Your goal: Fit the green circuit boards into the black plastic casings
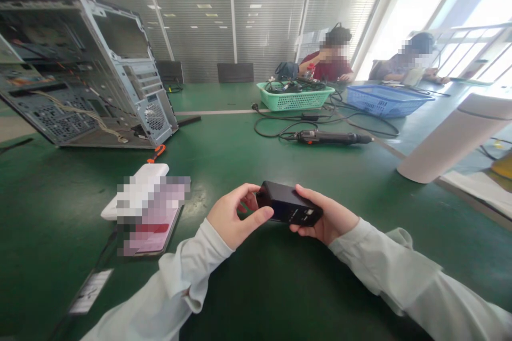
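Observation:
A black box-shaped power adapter [286, 203] with small pale print on its front is held just above the green table. My right hand [326, 216] grips its right end, thumb on top and fingers beneath. At the other end, my left hand [236, 213] has its thumb against the front edge and its fingers curled around the left side, partly hidden behind it. A black electric screwdriver [332, 137] with a cord lies beyond the hands. To the left are a white power bank [140, 186] and a phone [158, 234].
An open computer case [148, 90] stands at the left, an orange-handled tool [157, 153] by its base. Farther back are a green basket [296, 100] of cables and a blue basket [384, 101]. A pale tumbler [448, 138] stands at right. Two people sit across the table.

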The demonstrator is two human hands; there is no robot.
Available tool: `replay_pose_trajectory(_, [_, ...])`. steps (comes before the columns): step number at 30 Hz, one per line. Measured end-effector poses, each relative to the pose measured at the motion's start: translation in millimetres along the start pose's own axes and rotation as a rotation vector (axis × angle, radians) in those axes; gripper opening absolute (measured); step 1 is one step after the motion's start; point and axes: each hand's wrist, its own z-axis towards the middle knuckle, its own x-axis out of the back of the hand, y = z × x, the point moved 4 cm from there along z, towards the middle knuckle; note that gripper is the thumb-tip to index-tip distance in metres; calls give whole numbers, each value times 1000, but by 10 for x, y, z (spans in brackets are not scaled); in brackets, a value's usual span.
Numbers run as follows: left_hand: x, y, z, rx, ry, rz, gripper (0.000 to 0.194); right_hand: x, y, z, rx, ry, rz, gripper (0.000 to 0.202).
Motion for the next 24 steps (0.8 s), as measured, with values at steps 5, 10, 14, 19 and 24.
replay_pose_trajectory(5, [3,-166,67,250,100,-225,51,-144,102,-74,-280,-334,120,62])
replay_pose_trajectory(10, [-84,-393,104,465,87,-370,59,-167,152,-66,-246,-518,217,61])
replay_pose_trajectory(14, [-83,-335,114,434,100,-490,49,-120,115,-23,-218,-352,182,52])
replay_pose_trajectory(19, [-91,-174,71,316,47,-549,44,17,-56,16,137,-40,9,29])
replay_pose_trajectory(24, [-135,-111,9,194,14,-412,35,147,-216,-11,654,44,-256,46])
